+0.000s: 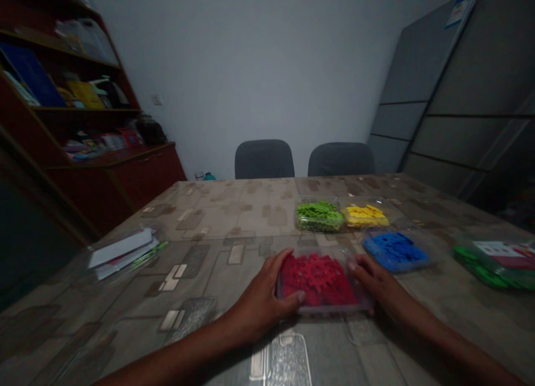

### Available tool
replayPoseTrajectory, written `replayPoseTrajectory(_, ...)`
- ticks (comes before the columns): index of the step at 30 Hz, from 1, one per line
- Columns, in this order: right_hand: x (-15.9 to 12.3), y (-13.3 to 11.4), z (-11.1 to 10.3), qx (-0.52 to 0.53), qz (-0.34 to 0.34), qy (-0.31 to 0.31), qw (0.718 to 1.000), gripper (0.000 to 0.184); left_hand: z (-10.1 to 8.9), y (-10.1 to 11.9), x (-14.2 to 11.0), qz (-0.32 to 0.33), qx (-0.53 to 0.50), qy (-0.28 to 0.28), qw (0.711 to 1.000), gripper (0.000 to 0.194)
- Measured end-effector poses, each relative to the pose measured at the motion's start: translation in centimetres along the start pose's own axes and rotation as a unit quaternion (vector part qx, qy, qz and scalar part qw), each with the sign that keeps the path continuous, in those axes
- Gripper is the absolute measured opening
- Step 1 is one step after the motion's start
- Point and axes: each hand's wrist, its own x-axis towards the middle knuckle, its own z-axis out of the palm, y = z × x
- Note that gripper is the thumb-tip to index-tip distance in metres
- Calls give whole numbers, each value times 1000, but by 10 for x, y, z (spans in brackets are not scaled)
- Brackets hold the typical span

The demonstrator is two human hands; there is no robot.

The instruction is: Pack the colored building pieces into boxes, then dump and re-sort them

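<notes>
A transparent plastic box (324,283) full of red interlocking foam pieces sits on the table near me. My left hand (263,302) grips the box's left side, with the thumb along its front edge. My right hand (376,283) holds its right side, fingers over the rim. Beyond the hands stand a box of green pieces (320,216) and a box of yellow pieces (365,215). A box of blue pieces (395,251) lies just right of my right hand, not touching it.
A patterned table (234,208) carries a plastic sleeve of papers and pens (121,253) at the left and a labelled pack of green pieces (497,266) at the right. Two grey chairs (264,160) stand beyond the far edge, beside a red wooden shelf (83,96) and grey cabinets (460,96).
</notes>
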Motion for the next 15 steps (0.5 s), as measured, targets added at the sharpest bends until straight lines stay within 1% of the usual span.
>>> replayPoseTrajectory(3, -2, 0, 1, 15, 18, -14, 1000, 50, 2, 1, -1, -23, -66, 1, 998, 88)
replayPoseTrajectory(5, -3, -2, -1, 13, 16, -11, 1000, 52, 3, 0, -3, -26, -93, -1, 995, 93)
replayPoseTrajectory(10, -12, -15, -5, -7, -13, -12, 1000, 57, 7, -6, -10, -8, -96, 14, 995, 93)
replayPoseTrajectory(15, -19, -25, -8, 23, 17, -23, 999, 56, 12, -3, -13, -16, -101, 26, 994, 96)
